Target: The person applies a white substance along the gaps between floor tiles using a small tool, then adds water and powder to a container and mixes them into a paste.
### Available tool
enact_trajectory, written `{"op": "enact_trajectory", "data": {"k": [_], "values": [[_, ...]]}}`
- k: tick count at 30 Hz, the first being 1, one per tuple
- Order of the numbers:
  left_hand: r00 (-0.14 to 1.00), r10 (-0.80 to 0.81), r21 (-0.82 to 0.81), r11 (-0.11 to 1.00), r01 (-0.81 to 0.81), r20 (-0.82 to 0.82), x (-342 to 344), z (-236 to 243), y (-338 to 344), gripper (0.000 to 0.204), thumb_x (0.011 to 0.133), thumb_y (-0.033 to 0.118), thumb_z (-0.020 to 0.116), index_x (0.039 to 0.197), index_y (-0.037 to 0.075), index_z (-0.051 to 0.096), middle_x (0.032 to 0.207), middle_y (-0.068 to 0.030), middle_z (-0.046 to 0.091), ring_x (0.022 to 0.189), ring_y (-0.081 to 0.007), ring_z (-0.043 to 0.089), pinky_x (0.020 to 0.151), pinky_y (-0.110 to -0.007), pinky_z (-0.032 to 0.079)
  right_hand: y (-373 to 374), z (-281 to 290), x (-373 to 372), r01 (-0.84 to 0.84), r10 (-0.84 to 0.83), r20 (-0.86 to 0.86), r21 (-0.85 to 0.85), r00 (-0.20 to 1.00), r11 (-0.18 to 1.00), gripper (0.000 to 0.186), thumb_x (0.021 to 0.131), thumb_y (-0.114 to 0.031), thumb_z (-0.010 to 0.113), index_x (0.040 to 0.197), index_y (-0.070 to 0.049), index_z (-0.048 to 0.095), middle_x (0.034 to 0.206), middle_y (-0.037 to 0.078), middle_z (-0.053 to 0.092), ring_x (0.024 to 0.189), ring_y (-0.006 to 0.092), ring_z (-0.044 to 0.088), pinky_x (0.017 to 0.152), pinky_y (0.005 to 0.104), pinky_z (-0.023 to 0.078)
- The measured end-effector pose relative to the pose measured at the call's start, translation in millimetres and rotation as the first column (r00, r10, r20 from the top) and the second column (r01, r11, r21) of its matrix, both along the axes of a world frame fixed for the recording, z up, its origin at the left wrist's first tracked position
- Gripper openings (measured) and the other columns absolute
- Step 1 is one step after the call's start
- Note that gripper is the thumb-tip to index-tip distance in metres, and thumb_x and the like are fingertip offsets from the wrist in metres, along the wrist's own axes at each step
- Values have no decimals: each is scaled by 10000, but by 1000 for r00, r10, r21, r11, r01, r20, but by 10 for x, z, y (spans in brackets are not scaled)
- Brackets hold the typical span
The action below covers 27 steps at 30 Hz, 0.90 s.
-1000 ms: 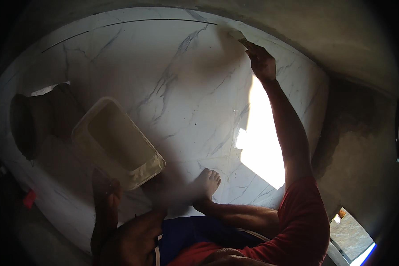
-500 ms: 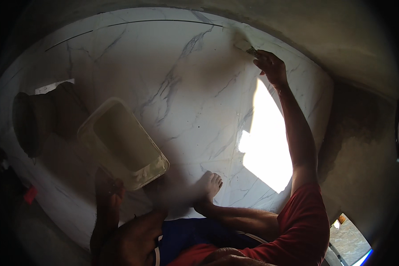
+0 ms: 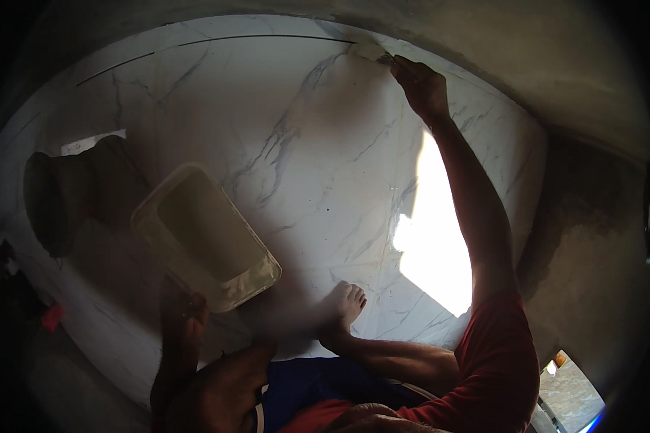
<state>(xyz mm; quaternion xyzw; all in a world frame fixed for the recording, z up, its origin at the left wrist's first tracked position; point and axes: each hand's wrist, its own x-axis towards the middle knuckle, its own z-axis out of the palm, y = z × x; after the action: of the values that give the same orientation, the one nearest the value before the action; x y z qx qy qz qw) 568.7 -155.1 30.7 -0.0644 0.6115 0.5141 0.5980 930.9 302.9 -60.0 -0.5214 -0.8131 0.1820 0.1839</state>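
Right hand (image 3: 424, 86) stretched far out, fist closed around a small tool (image 3: 383, 59) whose tip presses on the far edge of the floor where it meets the rough grey wall (image 3: 556, 65). The floor (image 3: 325, 144) is glossy white marble-look tile with grey veins, thin seams between slabs. Left hand (image 3: 183, 312) grips the near corner of one rectangular cream plastic tub (image 3: 206, 238), rounded corners, pale paste pooled along its low end. One bare foot (image 3: 341, 310) rests flat on the tile beside a bright sun patch (image 3: 433, 252).
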Motion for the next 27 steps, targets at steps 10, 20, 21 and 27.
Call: {"op": "enact_trajectory", "data": {"k": [10, 20, 21, 27], "values": [[998, 64, 106, 992, -67, 23, 3, -35, 6, 463, 748, -79, 717, 1150, 95, 570, 948, 25, 572, 699, -58, 554, 481, -181, 435, -263, -209, 221, 12, -30, 124, 142, 992, 990, 283, 907, -193, 745, 1167, -82, 738, 894, 149, 729, 776, 247, 715, 714, 339, 569], [997, -31, 170, 985, 19, 70, -24, -62, 89, 841, 742, 167, 880, 1420, -14, 417, 1269, -97, 598, 1162, -200, 612, 954, -318, 562, -279, -43, 68, 48, -45, -18, 237, 999, 970, 273, 913, -200, 714, 1161, -86, 730, 872, 143, 711, 739, 305, 689, 680, 402, 554], [998, -23, 184, 983, 11, 59, -11, -51, 105, 700, 746, 61, 813, 1361, 27, 479, 1174, -41, 602, 994, -130, 609, 739, -235, 519, -281, -42, 220, 69, -67, -16, 220, 998, 973, 271, 917, -173, 712, 1167, -71, 728, 893, 138, 719, 760, 288, 700, 697, 377, 557], [1000, 21, 165, 986, -23, 16, -115, -263, -221, 825, 752, 114, 866, 1428, -13, 411, 1291, -93, 586, 1173, -206, 603, 954, -317, 556, -25, -210, 737, 192, -197, 37, 108, 980, 975, 311, 926, -232, 723, 1214, -113, 722, 936, 121, 733, 839, 226, 718, 762, 348, 556]]}}
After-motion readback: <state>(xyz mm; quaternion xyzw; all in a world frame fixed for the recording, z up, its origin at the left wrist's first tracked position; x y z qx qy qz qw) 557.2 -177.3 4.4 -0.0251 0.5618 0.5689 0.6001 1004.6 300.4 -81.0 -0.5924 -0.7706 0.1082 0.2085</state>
